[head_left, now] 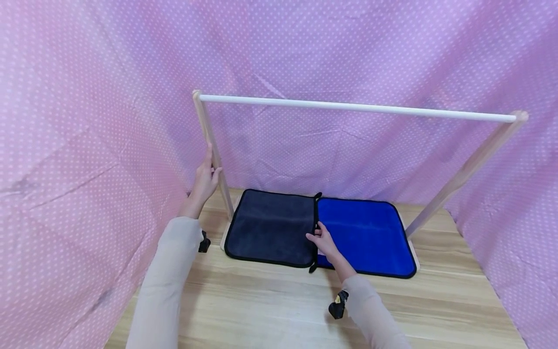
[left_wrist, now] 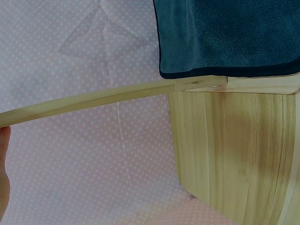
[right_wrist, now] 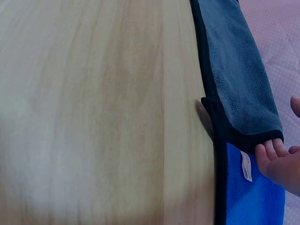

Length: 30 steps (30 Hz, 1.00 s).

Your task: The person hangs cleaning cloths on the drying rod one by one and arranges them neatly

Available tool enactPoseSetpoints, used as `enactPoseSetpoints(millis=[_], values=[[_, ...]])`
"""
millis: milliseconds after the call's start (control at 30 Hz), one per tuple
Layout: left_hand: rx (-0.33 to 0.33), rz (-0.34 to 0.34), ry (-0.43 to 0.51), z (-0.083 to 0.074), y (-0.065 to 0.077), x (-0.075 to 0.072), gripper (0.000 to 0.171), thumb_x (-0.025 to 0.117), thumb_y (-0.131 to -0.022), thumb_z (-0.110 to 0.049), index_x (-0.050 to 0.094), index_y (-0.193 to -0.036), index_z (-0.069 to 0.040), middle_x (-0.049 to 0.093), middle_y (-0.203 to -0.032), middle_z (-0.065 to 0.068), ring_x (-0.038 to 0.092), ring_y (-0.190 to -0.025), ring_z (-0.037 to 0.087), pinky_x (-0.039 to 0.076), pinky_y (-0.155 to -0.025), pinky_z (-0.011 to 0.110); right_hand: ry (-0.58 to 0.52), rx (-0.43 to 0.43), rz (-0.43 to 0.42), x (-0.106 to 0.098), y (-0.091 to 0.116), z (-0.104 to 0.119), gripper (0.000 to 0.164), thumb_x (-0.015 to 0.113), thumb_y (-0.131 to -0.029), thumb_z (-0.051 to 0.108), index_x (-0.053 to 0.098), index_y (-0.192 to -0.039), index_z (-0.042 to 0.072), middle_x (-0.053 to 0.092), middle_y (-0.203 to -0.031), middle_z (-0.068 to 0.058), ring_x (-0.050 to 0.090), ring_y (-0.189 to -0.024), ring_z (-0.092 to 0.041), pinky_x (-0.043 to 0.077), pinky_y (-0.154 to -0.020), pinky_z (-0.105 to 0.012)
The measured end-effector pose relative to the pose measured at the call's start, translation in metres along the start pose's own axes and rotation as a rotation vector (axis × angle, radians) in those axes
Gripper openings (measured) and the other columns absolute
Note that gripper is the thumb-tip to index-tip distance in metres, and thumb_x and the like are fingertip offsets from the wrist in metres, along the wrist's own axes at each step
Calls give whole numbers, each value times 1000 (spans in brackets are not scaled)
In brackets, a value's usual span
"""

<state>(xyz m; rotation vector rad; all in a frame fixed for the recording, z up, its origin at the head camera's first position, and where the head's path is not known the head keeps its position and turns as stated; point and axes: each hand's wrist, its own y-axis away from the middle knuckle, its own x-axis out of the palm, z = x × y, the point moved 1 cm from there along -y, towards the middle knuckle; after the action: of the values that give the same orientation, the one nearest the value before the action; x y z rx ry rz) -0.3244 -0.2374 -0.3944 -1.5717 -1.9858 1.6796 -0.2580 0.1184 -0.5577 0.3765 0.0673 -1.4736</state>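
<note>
A clothes rack with a white bar [head_left: 357, 106] and wooden posts stands on the table. My left hand [head_left: 206, 180] grips its left post [head_left: 205, 121], thumb on one side and index finger stretched up along it. Part of that hand shows at the left edge of the left wrist view, against the wooden post [left_wrist: 103, 97]. Below the bar, a dark grey towel [head_left: 272, 228] and a blue towel [head_left: 366, 232] lie flat side by side, black-edged. My right hand [right_wrist: 283, 168] has its fingertips tucked under the grey towel's edge, its thumb held apart above.
The right post [head_left: 466, 172] leans outward toward the bar's end. Pink dotted curtains [head_left: 305, 53] enclose the wooden table [head_left: 261, 305] at the back and sides. A small white tag [right_wrist: 246, 166] is on the blue towel. Black wrist devices [head_left: 338, 306] hang by both sleeves.
</note>
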Motion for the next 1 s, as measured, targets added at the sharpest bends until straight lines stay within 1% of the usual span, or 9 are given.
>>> enactPoseSetpoints(millis=[300,367,467,567,633,733,800,900,1000], values=[[-5,-1,-8,0,1,0,90,54,-86,9,3,-147,-33,50,-96,36,54,-84,46,50,-71,52,-165,78,-9,6,-6,-6,67,59,-88,12,22,-139,-8,44,-128,-33,50,-112,-40,40,-96,-50],[6,-13,-16,-1,1,0,90,54,-85,8,4,-147,-33,50,-94,36,54,-81,46,50,-69,51,-188,93,-13,7,-9,-7,66,59,-87,12,23,-139,-9,46,-126,-32,56,-104,-35,44,-93,-46],[20,-23,-22,0,1,1,89,55,-85,8,4,-147,-32,51,-91,35,53,-76,44,50,-67,51,-214,130,-21,8,-11,-7,65,60,-87,13,25,-138,-8,51,-121,-29,61,-82,-21,50,-79,-33],[35,-30,-19,0,0,1,88,55,-86,7,5,-147,-32,50,-87,34,52,-74,43,49,-66,51,-241,169,-18,7,-13,-4,64,60,-87,15,27,-138,-7,56,-109,-20,53,-64,-9,46,-65,-23],[39,-30,-13,0,-1,1,88,54,-86,7,4,-147,-32,48,-83,32,51,-72,42,49,-66,51,-270,198,1,7,-14,-2,63,60,-87,15,28,-138,-6,56,-94,-11,47,-57,-7,43,-60,-21],[27,-22,-7,0,-1,0,90,54,-86,8,3,-146,-35,47,-80,29,51,-73,42,50,-67,51,-282,224,50,7,-15,0,62,59,-88,15,28,-138,-5,47,-75,0,45,-55,-7,42,-60,-21],[14,-13,-6,-1,-1,0,92,54,-85,9,2,-146,-36,47,-82,30,53,-76,43,50,-68,52,-284,227,86,7,-16,1,63,57,-88,12,25,-140,-4,43,-71,1,44,-56,-7,41,-61,-21],[3,-4,-12,-1,0,0,92,54,-85,10,3,-146,-35,49,-88,33,54,-81,46,50,-70,52,-302,213,132,7,-17,1,62,54,-88,5,23,-142,0,50,-84,-2,43,-57,-7,41,-60,-20],[5,-6,-12,-2,0,0,89,54,-85,10,4,-147,-31,50,-92,34,54,-82,46,50,-70,52,-330,201,171,5,-17,3,64,49,-89,0,18,-145,5,49,-112,-12,42,-57,-7,40,-56,-18]])
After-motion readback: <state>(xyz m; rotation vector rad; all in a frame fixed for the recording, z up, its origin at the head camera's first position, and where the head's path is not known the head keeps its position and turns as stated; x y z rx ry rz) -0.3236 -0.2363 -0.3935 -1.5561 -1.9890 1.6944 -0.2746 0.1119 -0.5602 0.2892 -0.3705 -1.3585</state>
